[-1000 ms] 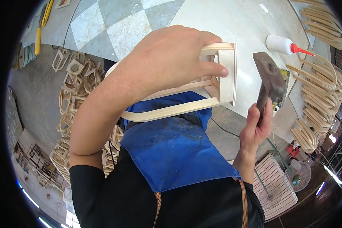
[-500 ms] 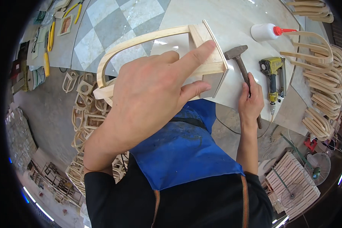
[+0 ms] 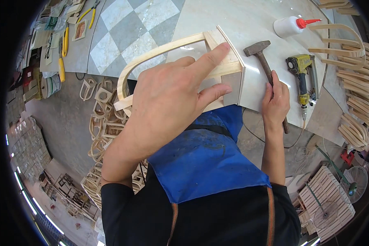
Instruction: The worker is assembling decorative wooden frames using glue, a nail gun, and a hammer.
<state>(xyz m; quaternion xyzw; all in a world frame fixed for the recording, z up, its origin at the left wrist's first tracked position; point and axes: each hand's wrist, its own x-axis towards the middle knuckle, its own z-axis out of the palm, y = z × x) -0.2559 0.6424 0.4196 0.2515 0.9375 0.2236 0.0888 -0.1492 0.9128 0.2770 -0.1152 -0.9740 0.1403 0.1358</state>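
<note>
A pale wooden frame (image 3: pixel 168 46), rounded at one end and closed by a flat end panel at the other, lies on its side at the table's near edge. My left hand (image 3: pixel 164 90) grips it from above. Its forefinger presses by the end panel and its thumb reaches along the near side; the other fingers are partly hidden. Right of the panel, a hammer (image 3: pixel 265 62) rests low over the tabletop, its head a small gap from the frame. The fingers of my right hand (image 3: pixel 276 102) are closed round its handle.
Right of the hammer lies a yellow-black air nailer (image 3: pixel 301 78) with its hose. Behind it is a white glue bottle (image 3: pixel 285 27) with red nozzle. Bent wooden strips (image 3: pixel 356 86) pile up at right. Yellow-handled pliers (image 3: pixel 61 67) lie at far left; wooden frames (image 3: pixel 104 96) heap below the table.
The whole view has shifted slightly. The hammer head has drawn a little away from the frame's end panel. My left hand keeps its grip.
</note>
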